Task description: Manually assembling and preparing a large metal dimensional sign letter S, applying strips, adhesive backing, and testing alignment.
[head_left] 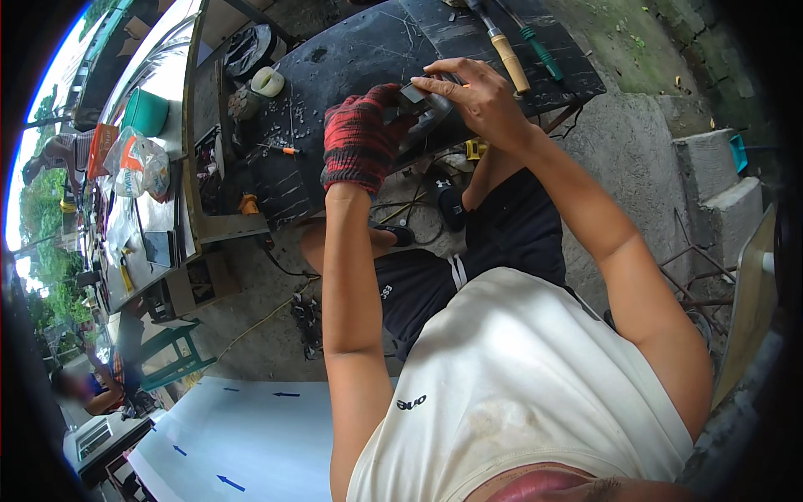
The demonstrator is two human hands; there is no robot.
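Observation:
Over the front edge of the dark table [322, 79], my left hand [364, 138], in a red and black knit glove, is closed on a small grey metal piece [411, 93] with a flat rectangular face. My bare right hand [485, 99] meets it from the other side, thumb and fingertips pressed on the piece. The fingers cover much of it, so I cannot tell its full shape. A wooden-handled tool [508, 63] and a green-handled tool [544, 57] lie on the table just beyond my right hand.
Small crumbs and a thin orange-ended tool [290, 151] lie left of the glove. A pale round container [268, 81] stands farther left. A side bench holds a green bucket [146, 112] and a plastic bag [140, 167]. People are at the far left. Cables run across the floor.

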